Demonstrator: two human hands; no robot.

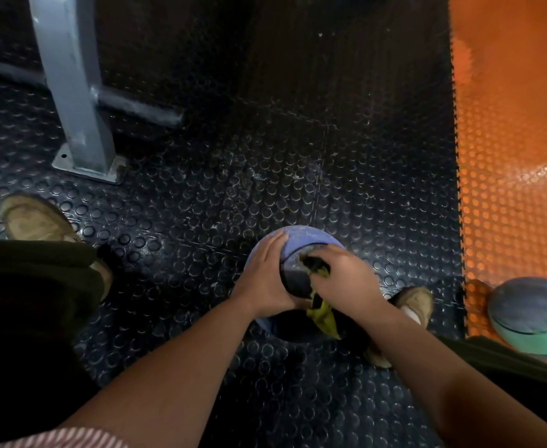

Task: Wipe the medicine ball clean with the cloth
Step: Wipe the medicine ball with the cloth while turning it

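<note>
Wiping is under way: right hand (343,279) clutches the crumpled yellow cloth (323,313) on the purple-blue rubber medicine ball (304,238), left hand (265,276) flat, steadying it; next, likely turning it.

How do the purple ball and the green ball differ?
The left hand and the right hand, with the yellow cloth, hold the purple ball; the green ball lies untouched. The purple ball sits on black flooring, the green ball on orange flooring. Both show dark panels.
</note>
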